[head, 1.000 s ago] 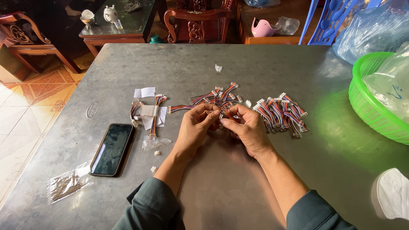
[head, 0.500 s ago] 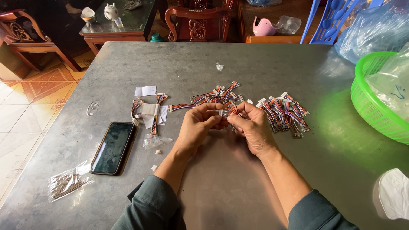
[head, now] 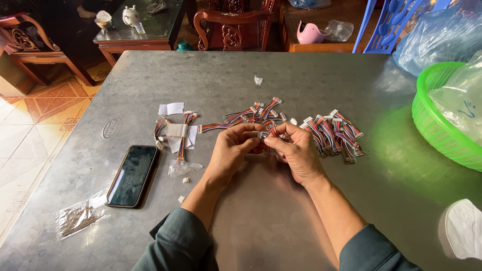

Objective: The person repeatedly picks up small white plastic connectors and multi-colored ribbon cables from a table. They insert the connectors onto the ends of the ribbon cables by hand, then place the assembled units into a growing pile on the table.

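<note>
My left hand [head: 232, 149] and my right hand [head: 296, 149] meet over the middle of a grey metal table [head: 251, 211]. Together they pinch a short multicoloured wire cable with a white connector [head: 266, 133] between the fingertips. Just beyond the hands lies a loose spread of similar cables [head: 251, 113]. To the right of my right hand sits a pile of several more cables with white plugs [head: 334, 133]. A few cables wrapped with white paper slips [head: 175, 131] lie left of my left hand.
A black phone [head: 132, 174] lies face up at the left. A small clear bag of parts [head: 78, 219] sits near the front left edge. A green plastic basket [head: 442, 125] holding a clear bag stands at the right. A white cap [head: 462, 228] rests at the front right corner.
Both hands have shifted slightly while working the cable between the fingertips; the rest of the table is unchanged.
</note>
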